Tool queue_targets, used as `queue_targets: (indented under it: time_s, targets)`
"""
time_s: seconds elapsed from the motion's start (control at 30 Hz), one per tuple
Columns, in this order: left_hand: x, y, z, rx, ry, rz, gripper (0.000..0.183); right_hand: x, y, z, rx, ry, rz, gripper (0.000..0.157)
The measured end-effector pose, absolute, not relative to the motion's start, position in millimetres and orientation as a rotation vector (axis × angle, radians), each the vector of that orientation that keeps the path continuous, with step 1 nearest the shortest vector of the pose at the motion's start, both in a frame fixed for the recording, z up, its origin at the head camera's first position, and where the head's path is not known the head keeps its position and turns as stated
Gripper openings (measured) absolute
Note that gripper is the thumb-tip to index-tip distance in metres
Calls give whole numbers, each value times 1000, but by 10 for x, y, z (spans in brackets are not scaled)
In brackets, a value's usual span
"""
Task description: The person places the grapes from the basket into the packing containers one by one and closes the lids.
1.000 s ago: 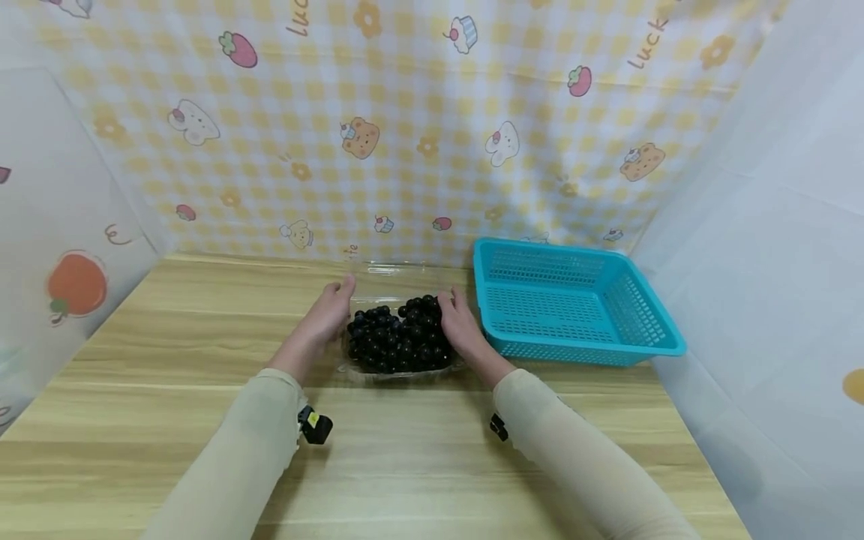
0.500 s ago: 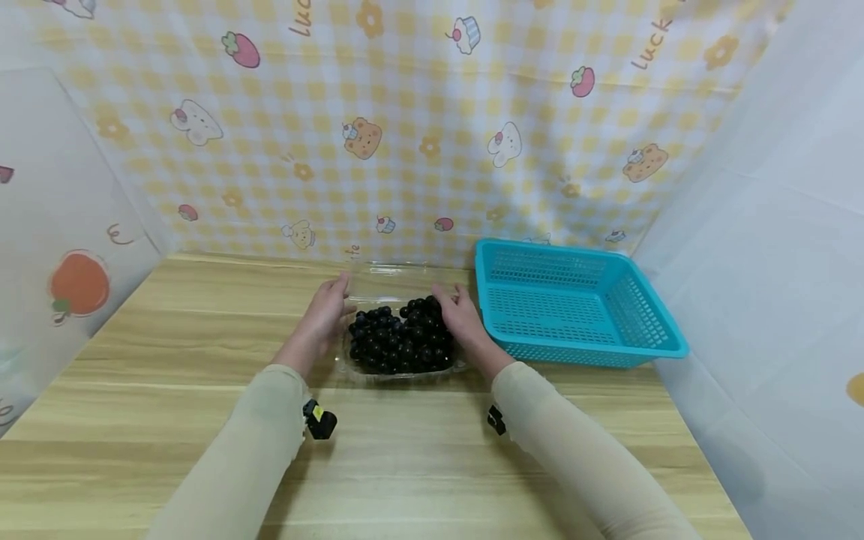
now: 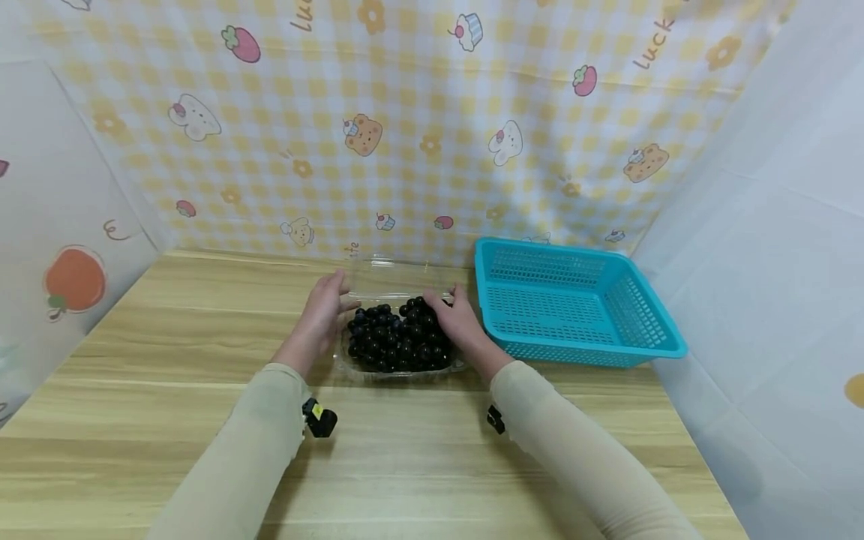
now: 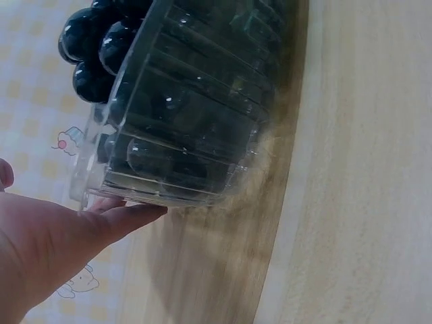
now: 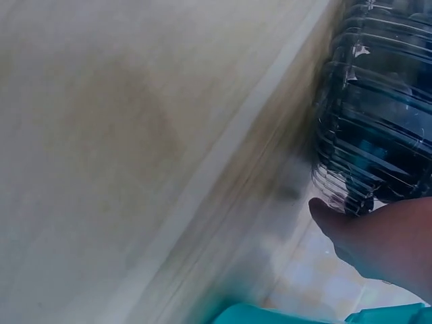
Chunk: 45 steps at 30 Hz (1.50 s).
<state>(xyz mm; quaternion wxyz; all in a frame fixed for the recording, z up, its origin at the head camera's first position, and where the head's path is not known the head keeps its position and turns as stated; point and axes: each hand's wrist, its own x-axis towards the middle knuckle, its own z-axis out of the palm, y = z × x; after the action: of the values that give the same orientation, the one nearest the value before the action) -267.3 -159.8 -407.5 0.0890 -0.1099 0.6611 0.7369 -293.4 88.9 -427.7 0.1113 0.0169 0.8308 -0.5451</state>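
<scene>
A clear plastic clamshell box (image 3: 378, 376) full of dark grapes (image 3: 398, 341) sits near the back of the table, its transparent lid (image 3: 388, 277) folded back toward the wall. At the box's left end is my left hand (image 3: 320, 307), its straight fingers (image 4: 135, 217) lying along the ribbed outer wall. The left thumb (image 4: 5, 174) stands higher than the rim and apart from it. My right hand (image 3: 461, 322) grips the right end, thumb over the rim above the grapes and fingers outside. In the right wrist view, one right fingertip (image 5: 327, 210) meets the ribbed wall.
A turquoise plastic basket (image 3: 553, 307) stands just to the right of the box, close behind my right hand. Wood-grain tabletop (image 3: 405, 465) extends in front. A yellow checked cloth (image 3: 405, 180) hangs at the back, with white panels (image 3: 783, 247) at the sides.
My right thumb has slid left, farther over the grapes. The left fingers have shifted slightly around the box's back left corner, and the raised lid sits slightly higher in view.
</scene>
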Motion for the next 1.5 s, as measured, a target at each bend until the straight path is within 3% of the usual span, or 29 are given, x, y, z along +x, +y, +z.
queue_targets:
  time_s: [0.37,0.67,0.87,1.07,1.5]
  targets:
    - [-2666,-1620,-3931,-349,2026,2234,65,-2914,878,-4210,-91,2690,-1675,86]
    - [-2373,-1563,-3667,-242,2237,2205,71,-2581,898,-3775,-86,2489,-2019,60]
    - [-1954,-1487,-3554,-202,2484,1919,76,-2221,1009,-3714,-17,2518,-1952,61]
    - [-1675,-1404,-3667,-239,2521,1756,80,-1954,1043,-3866,108,2409,-1957,62]
    - [-1473,-1282,-3986,-103,2742,1438,59,-1830,1017,-4095,151,2500,-1845,53]
